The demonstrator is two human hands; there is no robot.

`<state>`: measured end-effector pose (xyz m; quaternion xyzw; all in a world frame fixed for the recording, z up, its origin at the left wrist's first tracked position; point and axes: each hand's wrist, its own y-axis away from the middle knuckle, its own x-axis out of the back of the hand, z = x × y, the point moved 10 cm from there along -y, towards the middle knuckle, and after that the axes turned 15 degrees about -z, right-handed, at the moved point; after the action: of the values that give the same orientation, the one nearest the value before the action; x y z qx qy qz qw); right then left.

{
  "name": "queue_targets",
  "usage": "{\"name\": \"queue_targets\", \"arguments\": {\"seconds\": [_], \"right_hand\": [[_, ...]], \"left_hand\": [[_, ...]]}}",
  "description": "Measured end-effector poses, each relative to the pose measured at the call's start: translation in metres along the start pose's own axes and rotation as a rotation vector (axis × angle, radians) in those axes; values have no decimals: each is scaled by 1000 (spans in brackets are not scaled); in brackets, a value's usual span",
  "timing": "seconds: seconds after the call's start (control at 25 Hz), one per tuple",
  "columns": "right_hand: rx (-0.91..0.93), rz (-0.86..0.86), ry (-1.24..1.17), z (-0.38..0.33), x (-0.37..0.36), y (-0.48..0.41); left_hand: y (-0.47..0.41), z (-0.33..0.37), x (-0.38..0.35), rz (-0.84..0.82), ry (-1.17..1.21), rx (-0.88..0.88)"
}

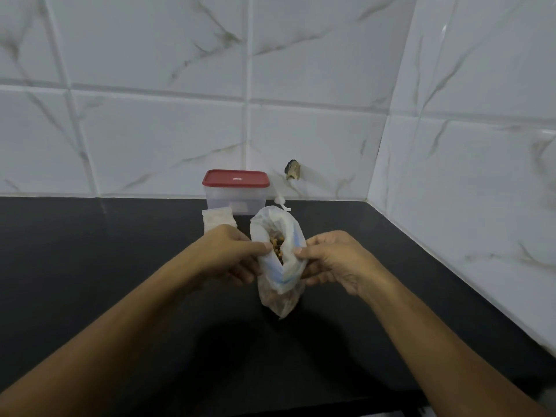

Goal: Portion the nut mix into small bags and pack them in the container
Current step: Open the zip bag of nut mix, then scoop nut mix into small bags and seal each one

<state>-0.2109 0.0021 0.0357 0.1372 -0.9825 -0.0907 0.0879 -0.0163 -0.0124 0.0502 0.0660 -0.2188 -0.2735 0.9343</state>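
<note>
1. Left hand (pixel 237 254): at 9 o'clock of the big bag (pixel 278 296), thumb and fingers pinching the rim. Judged purpose: pulling the mouth sideways.
2. Right hand (pixel 328 260): at 3 o'clock of the bag, pinching the opposite rim the same way. Together the two hands keep the mouth wide and the bag upright.
3. Big bag: thin clear plastic, base on the counter (pixel 120 266), top spread open.
4. Nut mix (pixel 277 245): brown pieces seen down through the mouth, and more showing through the lower wall. Nothing appears portioned yet.
5. Small bags (pixel 216 219): flat pale stack at 11 o'clock, partly behind the left hand, near enough to reach; they look empty.
6. Container (pixel 236 201): clear tub at 12 o'clock, against the wall (pixel 156 139), red lid (pixel 235 178) on. It will likely need opening before packing.
7. White object (pixel 281 202): just beside the tub at 1 o'clock; too small to identify.
</note>
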Motion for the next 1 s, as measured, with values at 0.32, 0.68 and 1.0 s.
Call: {"name": "queue_targets", "arguments": {"seconds": [0.32,0.68,1.0], "right_hand": [[83,77,-809,30,0,-9],[91,166,-736,33,9,-20],[43,300,162,-10,43,-16]], "left_hand": [[-15,-41,-23,25,1171,-103],[-21,-42,-31,-24,948,-108],[-28,-2,27,216,-35,-25]]}}
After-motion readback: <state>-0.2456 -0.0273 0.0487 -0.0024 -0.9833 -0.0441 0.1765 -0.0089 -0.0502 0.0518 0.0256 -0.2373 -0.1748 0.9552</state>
